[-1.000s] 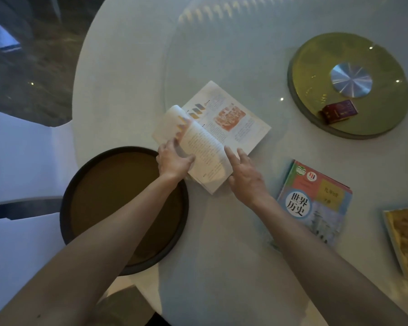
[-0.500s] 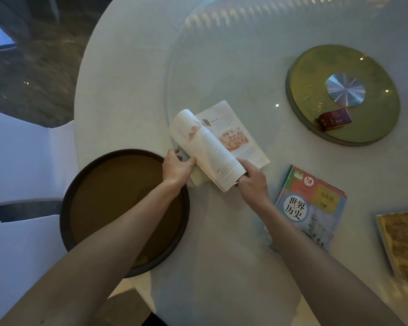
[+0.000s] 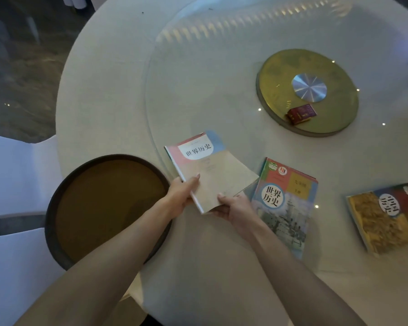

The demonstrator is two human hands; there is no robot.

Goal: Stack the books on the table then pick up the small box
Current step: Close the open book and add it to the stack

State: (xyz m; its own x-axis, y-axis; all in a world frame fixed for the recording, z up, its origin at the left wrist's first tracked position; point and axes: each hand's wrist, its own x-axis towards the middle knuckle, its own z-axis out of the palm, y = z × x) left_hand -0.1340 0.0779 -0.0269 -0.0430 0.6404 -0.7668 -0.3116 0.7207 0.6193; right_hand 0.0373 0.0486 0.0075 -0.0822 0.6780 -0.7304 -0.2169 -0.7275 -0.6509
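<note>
A closed book with a pink, blue and beige cover [image 3: 210, 168] is held over the round white table [image 3: 108, 95]. My left hand [image 3: 183, 192] grips its near left edge, thumb on the cover. My right hand [image 3: 233, 205] grips its near right corner. Just right of it a colourful book [image 3: 285, 203] lies flat, its near part behind my right forearm. A yellow and red book [image 3: 384, 217] lies at the right edge. The small red box [image 3: 302, 114] sits on the gold disc [image 3: 280, 95] at the back right.
A round dark tray with a brown inside [image 3: 104, 205] overhangs the table's near left edge. A glass turntable [image 3: 198, 74] covers the table's middle. White chair covers [image 3: 17, 184] stand at the left, with dark floor [image 3: 21, 67] beyond.
The book was open with pages being turned; it is now closed, cover up, and held in both hands. The view has shifted so the table sits lower and left.
</note>
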